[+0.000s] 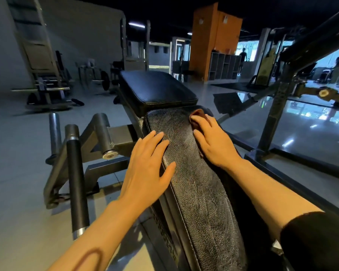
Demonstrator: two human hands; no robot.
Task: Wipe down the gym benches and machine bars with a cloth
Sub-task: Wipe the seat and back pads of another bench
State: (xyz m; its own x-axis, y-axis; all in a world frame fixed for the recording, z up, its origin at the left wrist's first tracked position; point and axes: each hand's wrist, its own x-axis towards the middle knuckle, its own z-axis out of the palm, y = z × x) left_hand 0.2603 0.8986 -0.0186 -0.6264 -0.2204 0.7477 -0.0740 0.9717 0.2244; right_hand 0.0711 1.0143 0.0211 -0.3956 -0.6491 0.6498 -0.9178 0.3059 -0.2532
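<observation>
Across a dim gym hall, pale glossy floor tiles [18,222] stretch away toward a grey wall [82,36] on the left and an orange pillar [209,40] at the back, with a block of open cubby shelves [223,65] beside it. A weight rack with a loaded barbell [45,88] stands far off on the left. A dark steel frame bar [311,45] slants across the upper right.

Filling the middle of the view is a black padded gym bench [200,188], its long textured pad running from the bottom edge up toward the centre. Beyond it sits a second, smoother black pad [157,89], tilted slightly and just touching the far end of the long one. To the left of the bench, grey machine bars [102,132] branch out from the frame — one carries a black foam-covered handle [76,184] that runs down toward the floor.

Two bare forearms reach in from the bottom. The left hand [147,169] lies flat on the left edge of the long pad, fingers straight and spread, thumb resting on top of the pad. The right hand [213,141] presses down near the far right corner of the same pad, fingers extended over a small reddish-brown cloth [199,115] — only a crumpled edge of it shows past the fingertips, lying on the pad's top right corner. A black sleeve [317,241] covers the right upper arm at the lower right.
</observation>
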